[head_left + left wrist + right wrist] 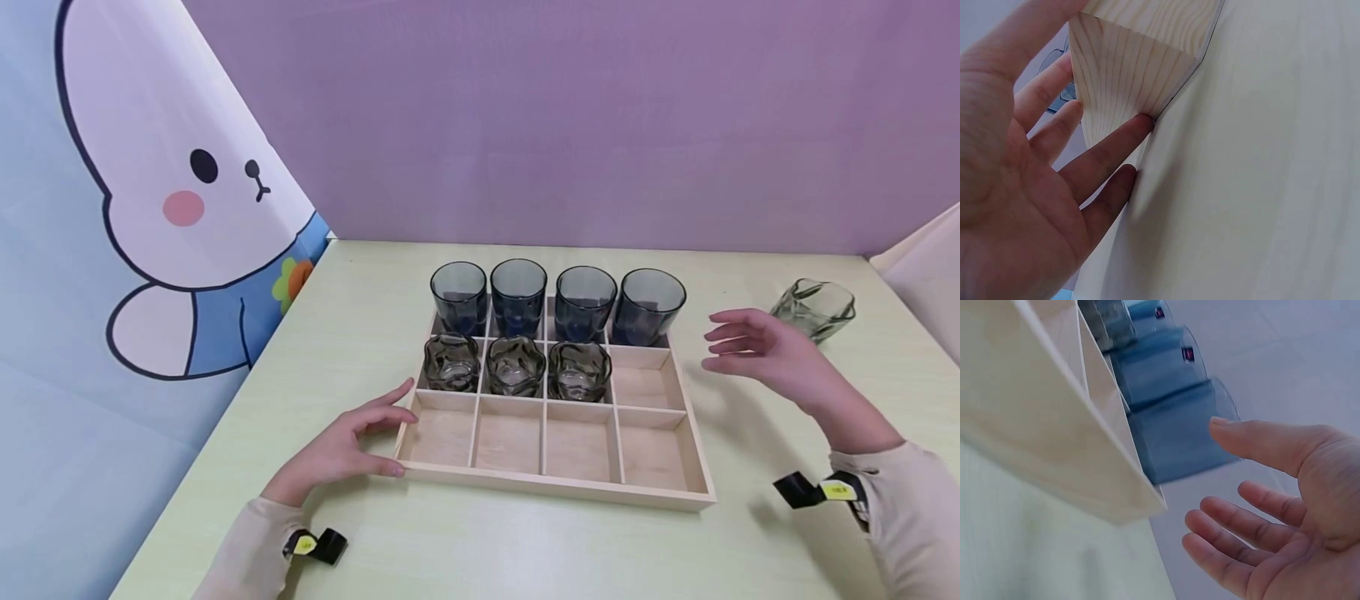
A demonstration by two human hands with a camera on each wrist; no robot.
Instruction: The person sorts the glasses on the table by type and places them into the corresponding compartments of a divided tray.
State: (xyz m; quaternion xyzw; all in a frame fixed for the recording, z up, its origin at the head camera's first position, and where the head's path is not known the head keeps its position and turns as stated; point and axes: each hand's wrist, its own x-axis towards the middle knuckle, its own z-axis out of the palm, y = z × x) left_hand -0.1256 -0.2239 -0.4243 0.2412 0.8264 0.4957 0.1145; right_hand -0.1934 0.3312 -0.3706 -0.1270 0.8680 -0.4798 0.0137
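Observation:
A wooden tray (570, 482) divided into compartments lies on the table. My left hand (341, 450) rests at its near left corner, thumb by the front edge and extended fingers along the left side; in the left wrist view those fingertips meet the wooden side wall (1129, 69). Blue-tinted glasses (649, 308) stand in the back row. Three wavy smoky glasses (580, 372) occupy the middle row from the left. Right of the tray, my right hand (780, 358) hovers with nothing in its loosely bent fingers. Just behind that hand, a clear greenish wavy glass (821, 310) leans at a tilt.
The front row of the tray and the rightmost middle compartment (648, 379) show bare wood. A purple backdrop (585, 125) rises behind the pale table (525, 550). On the left hangs a blue cloth with a cartoon figure (172, 217).

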